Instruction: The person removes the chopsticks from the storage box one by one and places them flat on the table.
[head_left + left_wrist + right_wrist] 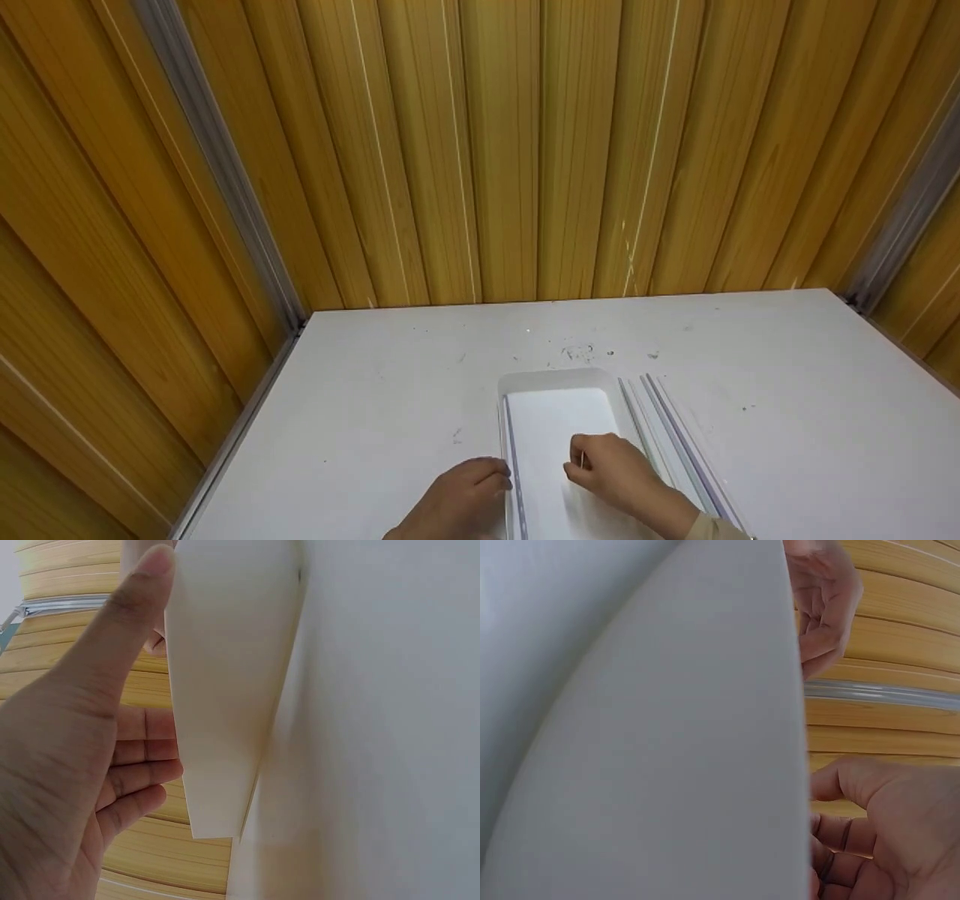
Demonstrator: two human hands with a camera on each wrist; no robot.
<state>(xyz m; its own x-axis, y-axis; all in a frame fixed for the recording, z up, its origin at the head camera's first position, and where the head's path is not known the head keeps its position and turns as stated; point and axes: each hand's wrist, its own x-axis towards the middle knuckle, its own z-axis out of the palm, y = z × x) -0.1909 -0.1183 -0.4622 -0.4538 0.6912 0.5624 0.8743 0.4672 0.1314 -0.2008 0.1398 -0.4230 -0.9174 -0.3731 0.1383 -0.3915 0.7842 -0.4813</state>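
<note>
A long white box [611, 394] with rounded corners lies open-topped on the table; its floor is bright white. A thin bluish strip [517, 480] runs inside it along the left wall. My left hand [469, 495] touches the left rim. In the left wrist view, its thumb [124, 615] points along the box's edge, with the fingertips beside the wall [225, 690]. My right hand [615, 469] is over the box's right part, fingers bent and thumb close to the forefinger. Whether anything lies between them is unclear. The box wall [705, 727] hides those fingertips in the right wrist view.
Several long thin strips [682, 442], whitish, greenish and purplish, lie side by side on the white table [390, 390], right of the box. Small dark marks dot the tabletop behind it. A wood-patterned panel wall [495, 150] stands beyond the table's back edge.
</note>
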